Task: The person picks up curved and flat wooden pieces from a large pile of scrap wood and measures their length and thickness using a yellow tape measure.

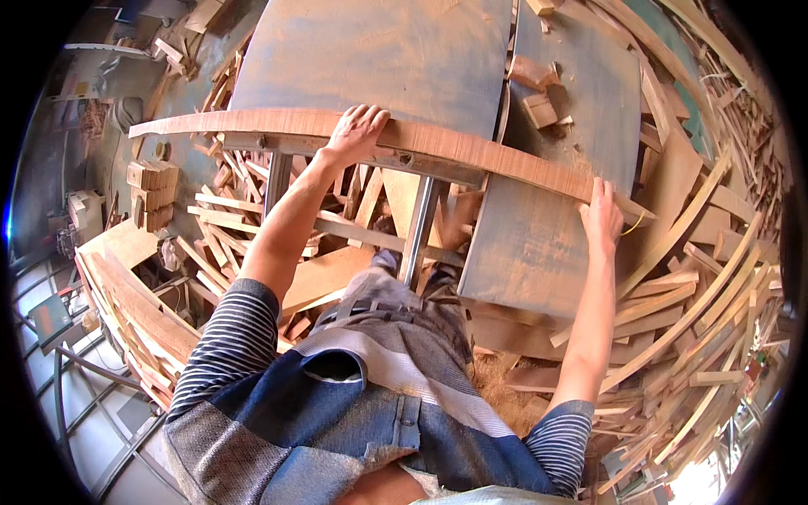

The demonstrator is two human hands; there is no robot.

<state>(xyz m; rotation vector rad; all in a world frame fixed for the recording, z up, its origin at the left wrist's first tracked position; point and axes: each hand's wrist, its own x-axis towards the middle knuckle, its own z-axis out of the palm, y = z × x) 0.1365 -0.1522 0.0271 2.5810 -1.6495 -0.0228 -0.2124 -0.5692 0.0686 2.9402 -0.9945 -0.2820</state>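
A long reddish-brown wooden board lies crosswise over a metal-topped machine table, along its near edge. Its left end reaches well past the table. My left hand is closed over the board left of the middle, fingers bent over its far side. Close to the right end, my right hand grips the same board, with the thumb side hidden. A thin yellow curved mark or strand shows on the board beside that hand.
Small wood offcuts and sawdust lie on the table's right section. Long strips and scraps heap up on the right. Curved boards lean at the left, near stacked blocks. Scraps fill the space under the table around a metal leg.
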